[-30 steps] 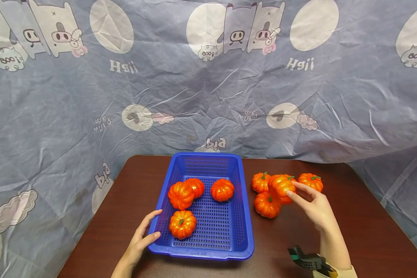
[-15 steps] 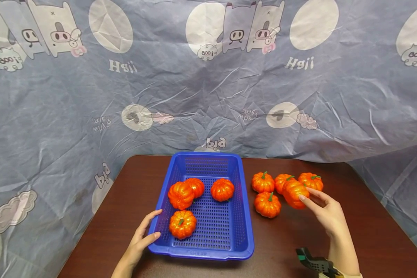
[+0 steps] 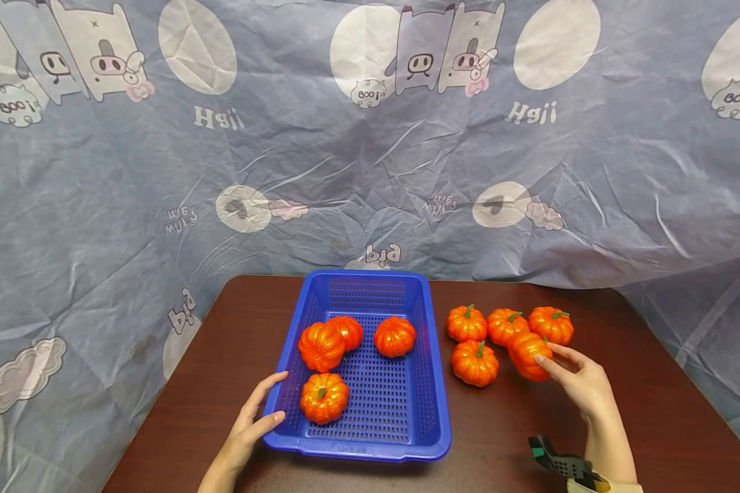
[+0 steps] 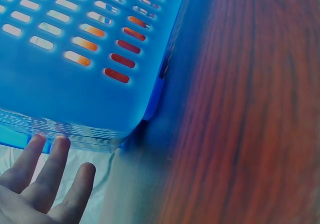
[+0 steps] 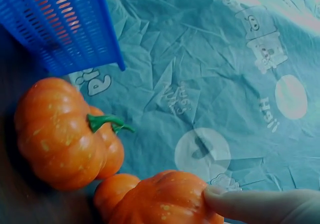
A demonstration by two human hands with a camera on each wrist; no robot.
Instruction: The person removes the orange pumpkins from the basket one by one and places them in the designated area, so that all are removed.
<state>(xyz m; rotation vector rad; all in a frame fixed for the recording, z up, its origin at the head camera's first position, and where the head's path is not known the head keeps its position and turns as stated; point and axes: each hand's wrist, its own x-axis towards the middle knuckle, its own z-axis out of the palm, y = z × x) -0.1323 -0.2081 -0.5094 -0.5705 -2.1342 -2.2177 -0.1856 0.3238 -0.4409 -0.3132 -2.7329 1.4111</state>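
In the head view my right hand (image 3: 582,383) pinches a small orange pumpkin (image 3: 527,356) between thumb and fingers. This pumpkin is tilted, low over the table at the front of a group of several like it, such as a pumpkin (image 3: 474,363) to its left. The right wrist view shows the thumb (image 5: 250,204) against the held pumpkin (image 5: 170,199). My left hand (image 3: 243,428) touches the left side of a blue plastic basket (image 3: 358,448), its fingers fairly straight and spread. Several pumpkins lie inside the basket, one pumpkin (image 3: 324,398) near its front left.
The basket stands on a dark brown wooden table (image 3: 222,342). Behind the table hangs a grey-blue printed cloth (image 3: 321,171). A pumpkin (image 3: 551,324) sits at the back right, and another pumpkin (image 3: 466,323) stands close to the basket's right wall.
My right hand has moved right and a little toward me, then lower, with the pumpkin in its grip. The left hand and basket have stayed in place.
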